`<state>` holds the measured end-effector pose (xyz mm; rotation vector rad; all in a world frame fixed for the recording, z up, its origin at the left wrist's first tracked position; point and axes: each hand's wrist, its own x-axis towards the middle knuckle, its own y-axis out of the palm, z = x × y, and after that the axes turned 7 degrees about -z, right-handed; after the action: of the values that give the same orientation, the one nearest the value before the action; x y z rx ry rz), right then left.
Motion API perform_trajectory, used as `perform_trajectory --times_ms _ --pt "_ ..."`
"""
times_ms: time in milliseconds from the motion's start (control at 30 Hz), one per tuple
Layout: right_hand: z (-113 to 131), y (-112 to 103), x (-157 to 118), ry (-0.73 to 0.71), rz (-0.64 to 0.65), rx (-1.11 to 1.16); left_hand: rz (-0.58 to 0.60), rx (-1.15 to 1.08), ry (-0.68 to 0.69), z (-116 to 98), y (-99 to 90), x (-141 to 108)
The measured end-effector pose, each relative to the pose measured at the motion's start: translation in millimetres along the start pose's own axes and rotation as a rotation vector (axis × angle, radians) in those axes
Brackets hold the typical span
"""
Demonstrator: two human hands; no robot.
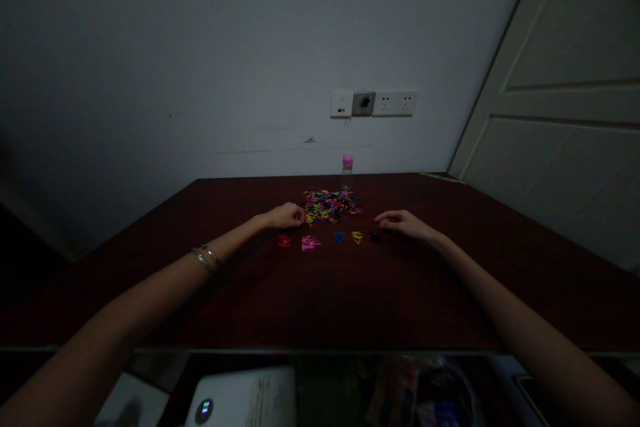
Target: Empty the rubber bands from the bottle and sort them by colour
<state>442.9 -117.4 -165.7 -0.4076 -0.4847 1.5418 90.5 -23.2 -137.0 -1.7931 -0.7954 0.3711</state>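
Note:
A pile of small multicoloured rubber bands (330,204) lies towards the back of the dark red table. My left hand (289,215) rests at the pile's left edge with its fingers curled closed; whatever they may pinch is hidden. To the right of the pile, my right hand (400,221) is low over the table, fingers reaching left and slightly apart, nothing visible in them. Sorted by colour, a row of small groups lies in front: red bands (284,241), pink bands (309,243), blue bands (339,237), yellow bands (357,237) and dark bands (375,237) nearest my right hand.
Behind the pile stands a clear bottle with a pink cap (347,172), close to the wall. Sockets (395,103) sit on the wall above. Below the table's front edge (320,350) are a white device with a lit display (240,397) and bagged items (425,393).

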Motion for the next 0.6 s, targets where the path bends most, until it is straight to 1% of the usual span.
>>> perform_trajectory --times_ms 133,267,467,600 --pt "0 -1 0 -0.01 -0.003 -0.025 0.003 -0.062 -0.03 -3 -2.0 -1" --pt "0 -1 0 -0.006 -0.003 -0.031 0.054 -0.213 -0.076 -9 -3.7 1" --pt "0 0 0 -0.009 -0.007 -0.02 0.136 -0.422 -0.119 -33 -0.5 5" --pt "0 0 0 -0.017 -0.001 -0.009 0.152 -0.457 -0.1 -50 6.6 10"
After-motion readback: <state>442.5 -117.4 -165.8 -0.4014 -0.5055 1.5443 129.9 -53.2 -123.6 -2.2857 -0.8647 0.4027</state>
